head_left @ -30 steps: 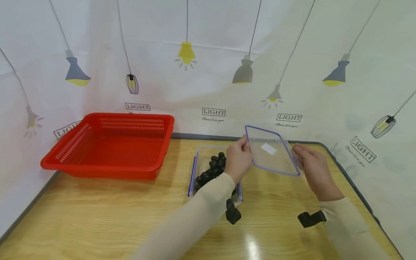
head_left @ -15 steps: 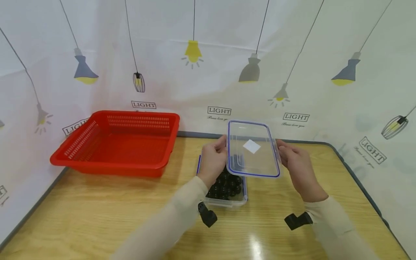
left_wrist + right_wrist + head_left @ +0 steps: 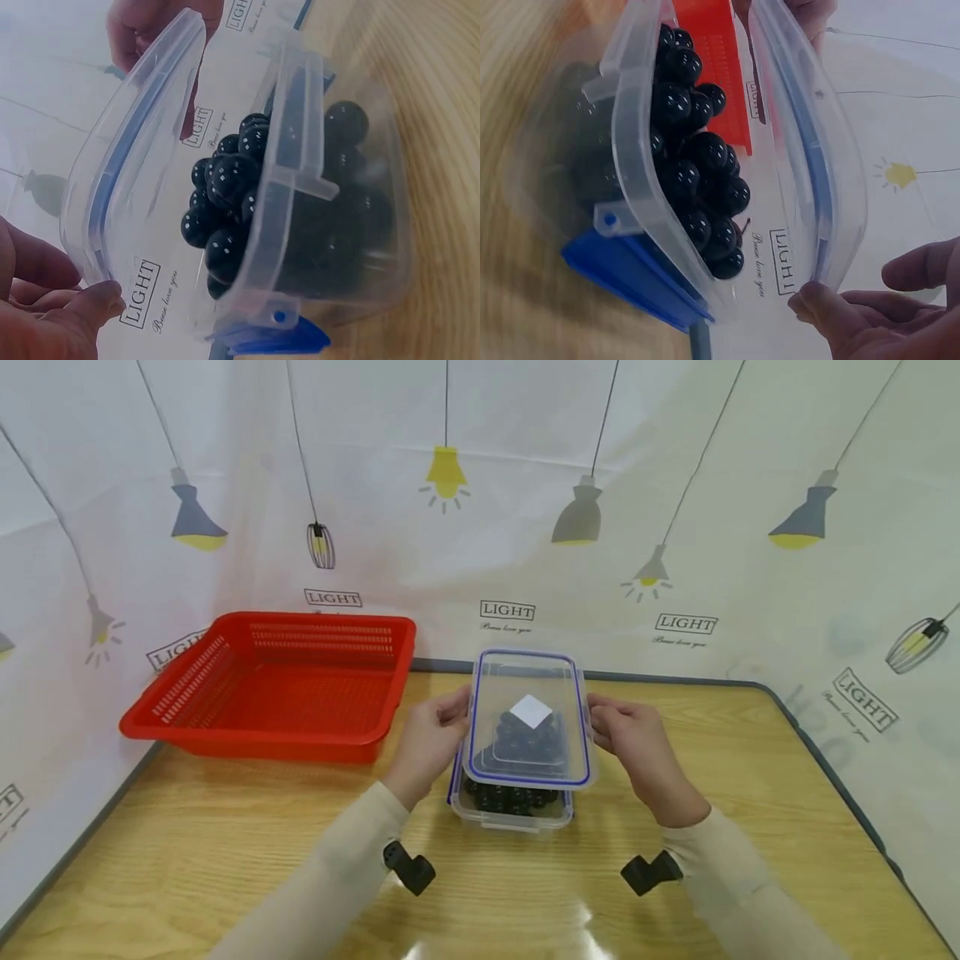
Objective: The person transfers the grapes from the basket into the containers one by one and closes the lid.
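A clear plastic lid (image 3: 495, 685) with a blue seal and a white label hangs tilted above a clear food container (image 3: 512, 820). My left hand (image 3: 426, 747) pinches the lid's left edge between thumb and fingers. On the opposite edge my right hand (image 3: 647, 760) grips it the same way. Inside the container lies a bunch of dark grapes (image 3: 225, 187), heaped above the rim; a short stem shows in the right wrist view. Both wrist views show a gap between lid and grapes. Blue side clips (image 3: 630, 281) on the container hang folded outward.
A red plastic basket (image 3: 262, 743) with slotted walls stands to the left on the wooden table (image 3: 225, 843). Behind the table rises a white backdrop (image 3: 495, 552) printed with lamps, close to the container's far side.
Both hands have carried the lid left and turned it flatter, from beside the container to over it. The left hand no longer covers the grapes in the head view.
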`<state>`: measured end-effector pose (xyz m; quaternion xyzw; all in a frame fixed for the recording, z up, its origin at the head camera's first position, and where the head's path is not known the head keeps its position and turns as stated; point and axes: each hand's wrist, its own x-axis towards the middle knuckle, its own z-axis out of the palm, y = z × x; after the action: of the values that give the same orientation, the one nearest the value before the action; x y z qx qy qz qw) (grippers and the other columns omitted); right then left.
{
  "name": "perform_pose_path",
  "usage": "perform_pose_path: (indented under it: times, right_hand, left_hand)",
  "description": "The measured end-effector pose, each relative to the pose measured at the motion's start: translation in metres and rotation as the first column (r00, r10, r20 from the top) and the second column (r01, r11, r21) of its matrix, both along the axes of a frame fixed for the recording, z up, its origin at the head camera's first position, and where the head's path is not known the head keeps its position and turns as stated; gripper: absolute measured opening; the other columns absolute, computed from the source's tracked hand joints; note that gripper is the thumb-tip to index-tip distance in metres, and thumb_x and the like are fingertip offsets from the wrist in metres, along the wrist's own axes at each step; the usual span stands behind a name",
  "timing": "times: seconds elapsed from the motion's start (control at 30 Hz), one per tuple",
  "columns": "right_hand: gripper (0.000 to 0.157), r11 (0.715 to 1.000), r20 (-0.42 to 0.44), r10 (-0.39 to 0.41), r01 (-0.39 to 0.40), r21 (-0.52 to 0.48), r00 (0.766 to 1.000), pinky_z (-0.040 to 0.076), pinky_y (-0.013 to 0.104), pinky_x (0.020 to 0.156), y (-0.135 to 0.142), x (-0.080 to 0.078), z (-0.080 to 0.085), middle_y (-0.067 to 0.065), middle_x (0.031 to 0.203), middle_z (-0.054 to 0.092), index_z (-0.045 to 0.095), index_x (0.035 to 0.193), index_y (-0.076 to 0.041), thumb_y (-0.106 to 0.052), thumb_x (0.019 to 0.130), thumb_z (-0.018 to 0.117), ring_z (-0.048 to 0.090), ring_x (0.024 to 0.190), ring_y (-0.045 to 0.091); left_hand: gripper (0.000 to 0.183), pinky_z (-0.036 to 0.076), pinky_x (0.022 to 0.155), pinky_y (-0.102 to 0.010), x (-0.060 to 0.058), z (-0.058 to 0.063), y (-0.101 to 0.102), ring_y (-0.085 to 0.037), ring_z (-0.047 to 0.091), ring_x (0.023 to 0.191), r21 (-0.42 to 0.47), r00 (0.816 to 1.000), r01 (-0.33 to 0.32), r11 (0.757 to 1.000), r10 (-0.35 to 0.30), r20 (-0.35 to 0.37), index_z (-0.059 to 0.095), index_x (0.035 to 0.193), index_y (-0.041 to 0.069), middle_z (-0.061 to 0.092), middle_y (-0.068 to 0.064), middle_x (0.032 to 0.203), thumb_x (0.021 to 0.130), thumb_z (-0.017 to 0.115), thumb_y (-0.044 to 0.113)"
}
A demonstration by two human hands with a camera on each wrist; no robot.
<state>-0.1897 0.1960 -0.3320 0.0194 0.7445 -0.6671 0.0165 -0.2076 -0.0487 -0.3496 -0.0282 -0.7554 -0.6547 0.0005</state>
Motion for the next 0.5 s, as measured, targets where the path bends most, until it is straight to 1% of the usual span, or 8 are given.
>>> perform_pose_path:
  times: [0.1,0.23,0.37,0.5]
  right_hand:
    - [0.04,0.999,0.021,0.012,-0.011,-0.047,1.0,0.049,0.026,0.091,-0.005,0.001,-0.003,0.023,0.141,0.048,0.046,0.137,0.013,-0.008,0.103,0.04,0.051,0.125,0.028]
    - [0.04,0.994,0.03,0.002,0.001,-0.106,1.0,0.049,0.026,0.092,-0.007,0.003,-0.008,0.026,0.139,0.048,0.044,0.139,0.013,-0.006,0.104,0.04,0.05,0.126,0.029]
    - [0.039,0.996,0.037,0.003,0.001,-0.085,0.999,0.05,0.026,0.089,-0.007,0.004,-0.01,0.026,0.137,0.051,0.047,0.136,0.014,-0.007,0.104,0.041,0.053,0.123,0.029]
    - [0.038,0.998,0.041,0.027,-0.025,-0.054,0.999,0.051,0.027,0.088,-0.008,0.004,-0.012,0.025,0.135,0.053,0.05,0.134,0.015,-0.007,0.104,0.042,0.056,0.12,0.028]
  left_hand:
    - [0.043,0.048,0.096,-0.032,0.002,-0.005,-0.007,-0.021,0.057,0.121,-0.002,1.0,0.005,1.0,-0.005,0.004,0.053,0.138,-0.002,0.057,-0.012,0.135,0.095,0.055,-0.004]
    - [0.042,0.049,0.093,-0.032,0.005,-0.01,-0.013,-0.022,0.058,0.119,-0.011,1.0,0.015,1.0,-0.015,0.004,0.052,0.138,-0.004,0.058,-0.014,0.133,0.095,0.055,-0.004]
    - [0.043,0.05,0.092,-0.032,0.007,-0.012,-0.017,-0.024,0.058,0.12,-0.011,1.0,0.029,1.0,-0.029,-0.001,0.051,0.137,-0.006,0.058,-0.016,0.133,0.095,0.056,-0.004]
    - [0.042,0.049,0.094,-0.033,0.01,-0.012,-0.02,-0.023,0.057,0.12,-0.013,1.0,0.025,1.0,-0.025,0.004,0.052,0.137,-0.006,0.057,-0.016,0.133,0.095,0.057,-0.003]
